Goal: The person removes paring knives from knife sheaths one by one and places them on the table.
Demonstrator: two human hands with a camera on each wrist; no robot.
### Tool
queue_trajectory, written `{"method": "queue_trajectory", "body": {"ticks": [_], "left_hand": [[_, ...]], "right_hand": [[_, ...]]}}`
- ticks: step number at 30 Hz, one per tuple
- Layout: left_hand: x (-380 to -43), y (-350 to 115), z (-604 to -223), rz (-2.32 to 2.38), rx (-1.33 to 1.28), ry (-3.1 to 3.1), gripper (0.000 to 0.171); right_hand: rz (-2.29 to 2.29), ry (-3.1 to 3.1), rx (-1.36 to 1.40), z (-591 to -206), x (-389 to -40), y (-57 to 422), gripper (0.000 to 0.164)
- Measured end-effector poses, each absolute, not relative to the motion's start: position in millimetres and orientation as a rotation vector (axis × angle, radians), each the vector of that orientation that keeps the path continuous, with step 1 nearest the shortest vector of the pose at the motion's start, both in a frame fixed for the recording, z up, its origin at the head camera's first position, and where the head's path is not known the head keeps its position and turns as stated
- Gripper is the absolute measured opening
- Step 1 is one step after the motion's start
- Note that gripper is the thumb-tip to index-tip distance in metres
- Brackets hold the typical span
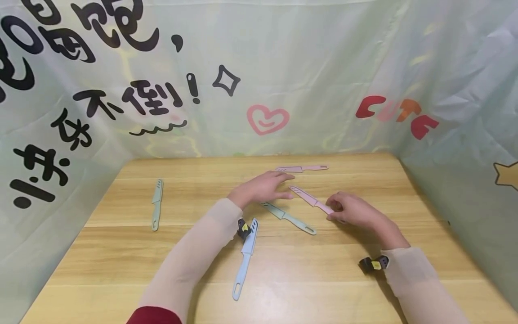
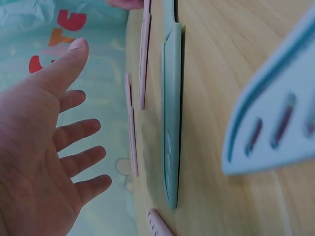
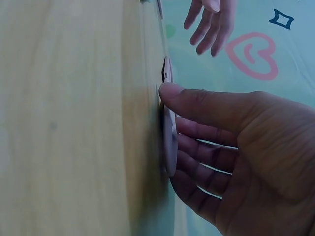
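Note:
My right hand pinches the handle of a pink knife between thumb and fingers; its sheathed blade points up and left. In the right wrist view, the thumb lies on the near side of that handle. My left hand hovers with spread fingers, holding nothing, as the left wrist view also shows. Just below it lies a green knife. Behind its fingertips rests a second pink knife. Under the left wrist is a blue knife, partly covered by the wrist camera.
Another green knife lies at the table's left. A pink tip shows at the bottom of the left wrist view; the rest of it is cut off. Printed curtains hang behind and beside the wooden table.

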State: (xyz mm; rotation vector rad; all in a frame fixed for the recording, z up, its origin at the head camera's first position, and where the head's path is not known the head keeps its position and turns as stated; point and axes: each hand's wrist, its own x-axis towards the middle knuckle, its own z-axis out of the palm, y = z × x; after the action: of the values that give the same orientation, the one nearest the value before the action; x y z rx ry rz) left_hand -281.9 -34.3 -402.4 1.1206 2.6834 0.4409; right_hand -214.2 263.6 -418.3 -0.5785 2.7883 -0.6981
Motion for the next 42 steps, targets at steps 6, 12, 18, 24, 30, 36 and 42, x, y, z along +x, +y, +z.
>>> {"method": "queue_trajectory", "body": {"ticks": [6,12,18,24,30,36,42], "left_hand": [[-289.2,-24.3,-403.6,0.443,1.148,2.656,0.073],[-294.9,-16.0,-410.3,0.471,1.142,2.596,0.072],[-298.4,-9.0,-417.1,0.509,1.152,2.557,0.067],[-297.7,3.9,-420.0,0.394,1.238,2.58,0.059],[-299.9,13.4,-422.9,0.228,1.314,2.604,0.051],[-297.8,14.4,-422.5,0.211,1.322,2.588,0.044],[-295.9,14.9,-423.6,0.229,1.374,2.609,0.034]], "right_hand": [[-0.815,2.721,-0.519,-421.4,-218.7,269.1,0.043],[-0.876,2.683,-0.534,-424.4,-220.1,273.4,0.036],[-0.883,2.69,-0.569,-423.8,-221.2,271.3,0.026],[-0.838,2.74,-0.596,-426.2,-220.2,272.0,0.02],[-0.823,2.774,-0.631,-429.6,-219.0,272.8,0.015],[-0.821,2.781,-0.639,-431.4,-218.4,272.4,0.013],[-0.847,2.775,-0.592,-429.9,-218.1,271.7,0.015]]}}
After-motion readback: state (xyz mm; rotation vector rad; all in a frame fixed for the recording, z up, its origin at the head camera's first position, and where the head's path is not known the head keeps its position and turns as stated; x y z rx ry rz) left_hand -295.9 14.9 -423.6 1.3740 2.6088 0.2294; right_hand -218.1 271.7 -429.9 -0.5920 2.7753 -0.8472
